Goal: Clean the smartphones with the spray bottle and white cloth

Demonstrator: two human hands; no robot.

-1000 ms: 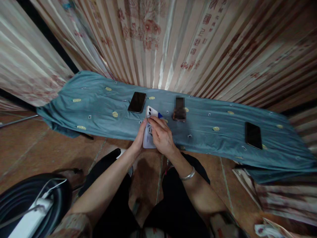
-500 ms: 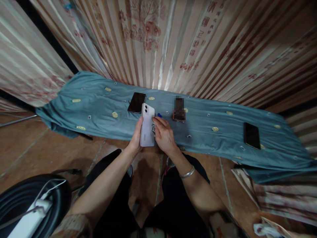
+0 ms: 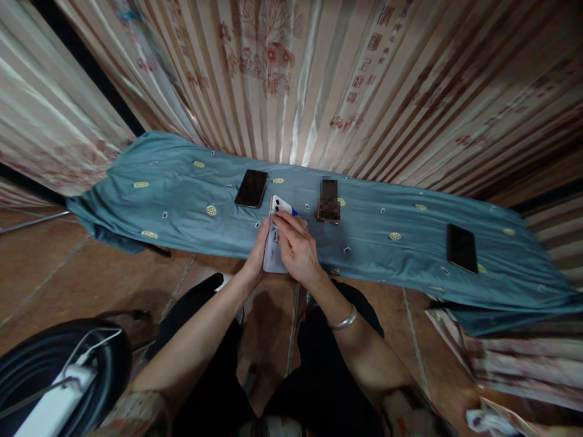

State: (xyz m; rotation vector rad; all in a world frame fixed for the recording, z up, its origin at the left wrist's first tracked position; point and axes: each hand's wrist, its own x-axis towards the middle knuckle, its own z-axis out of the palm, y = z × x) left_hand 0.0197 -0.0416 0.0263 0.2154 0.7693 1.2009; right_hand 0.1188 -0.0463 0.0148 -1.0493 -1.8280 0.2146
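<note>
While four phones are being counted across the frame, only one of them, the white phone [image 3: 274,243], is being held, just below the frame's centre at the near edge of the table [image 3: 387,267]. It is being gripped back-up, its camera lenses turned toward the viewer, by the left hand [image 3: 259,252], whose fingers are being curled closed along its left edge. Its right side is being covered by the right hand [image 3: 297,252], whose fingers are being pressed together against the back, with a small blue object [image 3: 294,212] showing just past the fingertips; what that object is cannot be told. A silver bracelet [image 3: 345,320] is being worn on the right wrist. Three further phones are being left flat on the blue cloth [image 3: 173,194]: a dark phone [image 3: 251,188] just above and left of the hands, a blurred phone [image 3: 328,199] just above and right of them, and a black phone [image 3: 461,248] well apart at the right of the frame.
</note>
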